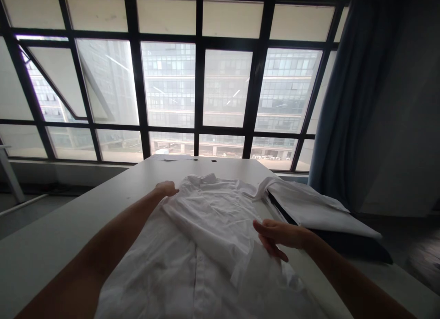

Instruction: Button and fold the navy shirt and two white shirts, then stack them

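A white button-up shirt [215, 209] lies front up on the white table, its collar at the far end and its button placket running toward me. One sleeve is laid slantwise across the front, with its cuff end near my right hand. My left hand [166, 189] is closed on the shirt's edge by the left shoulder. Beside the cuff end, my right hand [275, 235] hovers just over the cloth with thumb and fingers apart. Another sleeve extends right from the far shoulder toward a stack of clothes.
Folded white cloth [319, 213] lies on dark folded cloth [350, 243] at the table's right edge. Papers [172, 157] rest at the far end of the table [103, 209], near two dark round holes. Beyond stand black-framed windows [199, 90] and a blue curtain [350, 103].
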`<state>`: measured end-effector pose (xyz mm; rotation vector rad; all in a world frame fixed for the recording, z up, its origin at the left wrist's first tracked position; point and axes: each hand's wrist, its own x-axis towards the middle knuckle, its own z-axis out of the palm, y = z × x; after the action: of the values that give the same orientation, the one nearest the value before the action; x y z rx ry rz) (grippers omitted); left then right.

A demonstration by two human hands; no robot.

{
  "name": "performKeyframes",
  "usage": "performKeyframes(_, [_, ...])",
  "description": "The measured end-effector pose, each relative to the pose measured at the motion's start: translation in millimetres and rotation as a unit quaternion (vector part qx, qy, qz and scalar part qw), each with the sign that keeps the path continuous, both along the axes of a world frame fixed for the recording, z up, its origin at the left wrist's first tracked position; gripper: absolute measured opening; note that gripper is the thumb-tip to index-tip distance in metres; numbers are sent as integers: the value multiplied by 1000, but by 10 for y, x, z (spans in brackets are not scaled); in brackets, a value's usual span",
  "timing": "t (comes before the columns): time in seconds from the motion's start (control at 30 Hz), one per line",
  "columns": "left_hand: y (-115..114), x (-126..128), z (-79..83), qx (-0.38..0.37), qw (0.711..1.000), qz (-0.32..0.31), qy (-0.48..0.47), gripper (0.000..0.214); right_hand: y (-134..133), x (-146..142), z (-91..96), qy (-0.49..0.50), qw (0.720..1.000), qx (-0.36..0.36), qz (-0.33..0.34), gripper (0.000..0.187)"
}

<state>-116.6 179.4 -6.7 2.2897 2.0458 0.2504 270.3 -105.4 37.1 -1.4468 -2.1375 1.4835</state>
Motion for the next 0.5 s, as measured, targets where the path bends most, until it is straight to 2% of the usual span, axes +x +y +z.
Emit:
performKeyframes(0.1, [220, 185, -5, -20, 999, 42, -7, 55, 43, -8, -147, -51, 992, 80, -82, 81])
performKeyframes(0.17, [345, 280, -47, -24, 998, 59, -20, 54, 55, -3, -237, -60, 989, 96, -91, 79])
performKeyframes(0.3, [574, 392, -166, -27, 997, 60, -51, 42, -8, 40, -283, -19, 997, 79, -17, 75])
performKeyframes(0.4, [741, 396, -206, -21, 996, 45, -68, 32, -125, 93, -206, 28, 995, 92, 19, 64])
performKeyframes(0.5, [900, 311, -177, -1, 997, 39, -65, 32, -250, 164, -99, 92, 991, 89, 41, 54])
